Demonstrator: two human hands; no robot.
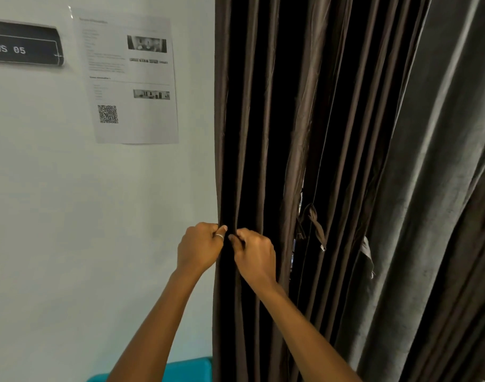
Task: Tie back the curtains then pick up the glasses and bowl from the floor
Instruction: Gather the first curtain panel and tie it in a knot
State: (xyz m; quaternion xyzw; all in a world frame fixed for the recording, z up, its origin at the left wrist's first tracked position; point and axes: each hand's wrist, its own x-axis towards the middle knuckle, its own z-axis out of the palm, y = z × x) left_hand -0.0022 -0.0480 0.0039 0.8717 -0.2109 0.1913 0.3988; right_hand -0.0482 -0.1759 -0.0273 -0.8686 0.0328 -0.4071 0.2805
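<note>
A dark brown curtain [263,133] hangs in deep folds beside the white wall. My left hand [200,248], with a ring on one finger, pinches the curtain's left edge at about waist height. My right hand [253,253] pinches a fold right next to it, fingertips almost touching the left hand. A knotted brown tie strip [314,223] dangles from the curtain to the right of my hands. A second, greyer curtain [434,188] hangs further right. No glasses or bowl are in view.
On the white wall [70,216] to the left are a printed paper sheet [131,78] with a QR code and a black sign [23,46] reading WS 05. A turquoise object [191,370] shows at the bottom edge under my arms.
</note>
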